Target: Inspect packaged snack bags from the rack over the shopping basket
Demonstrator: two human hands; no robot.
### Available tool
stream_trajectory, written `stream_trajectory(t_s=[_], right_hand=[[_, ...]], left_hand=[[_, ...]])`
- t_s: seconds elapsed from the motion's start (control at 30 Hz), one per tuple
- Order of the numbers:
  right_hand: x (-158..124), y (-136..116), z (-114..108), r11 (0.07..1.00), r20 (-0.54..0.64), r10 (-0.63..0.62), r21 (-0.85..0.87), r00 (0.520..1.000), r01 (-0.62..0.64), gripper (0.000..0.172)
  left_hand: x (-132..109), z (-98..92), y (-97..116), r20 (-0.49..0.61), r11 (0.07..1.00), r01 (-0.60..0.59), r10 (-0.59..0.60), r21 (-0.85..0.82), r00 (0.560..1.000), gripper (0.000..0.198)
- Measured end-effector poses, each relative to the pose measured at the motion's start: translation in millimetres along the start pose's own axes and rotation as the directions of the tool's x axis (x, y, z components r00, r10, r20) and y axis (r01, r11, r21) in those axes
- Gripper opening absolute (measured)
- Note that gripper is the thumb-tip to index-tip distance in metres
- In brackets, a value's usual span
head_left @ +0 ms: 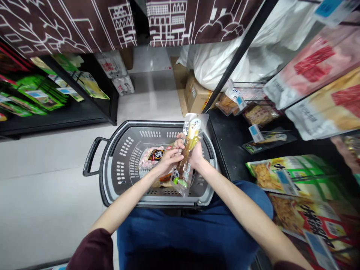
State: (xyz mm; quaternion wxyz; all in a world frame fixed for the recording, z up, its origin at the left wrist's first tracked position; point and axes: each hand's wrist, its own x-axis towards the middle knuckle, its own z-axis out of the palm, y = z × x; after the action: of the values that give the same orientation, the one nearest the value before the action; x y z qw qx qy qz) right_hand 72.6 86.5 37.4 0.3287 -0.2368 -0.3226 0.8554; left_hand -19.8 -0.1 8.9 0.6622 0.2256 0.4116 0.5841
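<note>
Both hands meet over a grey shopping basket (pixel 112 165) on the floor in front of my knees. My right hand (pixel 196 154) grips a clear snack packet (pixel 189 150) with yellow-brown contents from behind, holding it upright. My left hand (pixel 168 160) pinches the front of the same packet near its middle. Under the hands, inside the basket, lies a pink-and-white packet with a dark label (pixel 150 157).
Black shelves stand on both sides: green packets (pixel 42 93) on the left, bagged snacks (pixel 292 176) and price tags on the right. Cardboard boxes (pixel 195 95) and white plastic bags (pixel 222 60) sit beyond the basket. A brown printed curtain (pixel 84 22) hangs ahead. Pale floor lies left.
</note>
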Motion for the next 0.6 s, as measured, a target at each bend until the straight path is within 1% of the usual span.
stream_trajectory(t_s=[0.07, 0.13, 0.17, 0.23, 0.3, 0.33, 0.4, 0.47, 0.53, 0.6], right_hand=[[3.5, -1.1, -1.4, 1.0, 0.008, 0.016, -0.024, 1.0, -0.016, 0.046], [6.3, -6.5, -0.7, 0.997, -0.033, 0.013, -0.074, 0.999, -0.015, 0.06], [7.4, -11.0, -0.2, 0.996, -0.069, -0.002, -0.095, 0.998, -0.004, 0.065], [9.0, -23.1, -0.1, 0.993, -0.144, -0.05, -0.117, 0.988, 0.033, 0.073], [10.2, -36.3, -1.6, 0.987, -0.191, -0.112, -0.132, 0.975, 0.087, 0.076], [10.7, -42.2, -2.5, 0.982, -0.195, -0.147, -0.149, 0.97, 0.118, 0.075], [11.1, -51.0, -3.2, 0.96, -0.167, -0.225, -0.205, 0.96, 0.189, 0.066], [10.2, -55.5, -1.5, 0.935, -0.102, -0.281, -0.251, 0.954, 0.249, 0.056], [8.0, -57.2, 2.2, 0.928, -0.006, -0.273, -0.265, 0.962, 0.261, 0.052], [5.8, -57.7, 5.9, 0.931, 0.074, -0.224, -0.279, 0.972, 0.236, 0.053]], left_hand=[[0.2, -1.3, -1.0, 0.025, 0.993, -0.048, 0.046, 0.109, 0.999, 0.037], [1.6, -3.8, -3.1, 0.048, 0.977, -0.108, 0.101, 0.183, 0.994, 0.04], [2.5, -5.2, -3.8, 0.04, 0.968, -0.136, 0.13, 0.211, 0.991, 0.039], [4.1, -7.4, -3.0, -0.014, 0.955, -0.164, 0.173, 0.248, 0.985, 0.038], [5.0, -8.1, 0.8, -0.066, 0.946, -0.164, 0.189, 0.28, 0.98, 0.038], [5.0, -8.0, 3.4, -0.07, 0.938, -0.16, 0.19, 0.308, 0.979, 0.039], [4.5, -7.1, 8.1, -0.04, 0.91, -0.161, 0.191, 0.383, 0.981, 0.039], [3.8, -6.3, 10.6, -0.006, 0.877, -0.173, 0.196, 0.449, 0.981, 0.036], [3.6, -5.9, 10.5, 0.008, 0.868, -0.176, 0.194, 0.465, 0.981, 0.035], [4.0, -5.9, 8.8, 0.028, 0.872, -0.175, 0.183, 0.457, 0.983, 0.036]])
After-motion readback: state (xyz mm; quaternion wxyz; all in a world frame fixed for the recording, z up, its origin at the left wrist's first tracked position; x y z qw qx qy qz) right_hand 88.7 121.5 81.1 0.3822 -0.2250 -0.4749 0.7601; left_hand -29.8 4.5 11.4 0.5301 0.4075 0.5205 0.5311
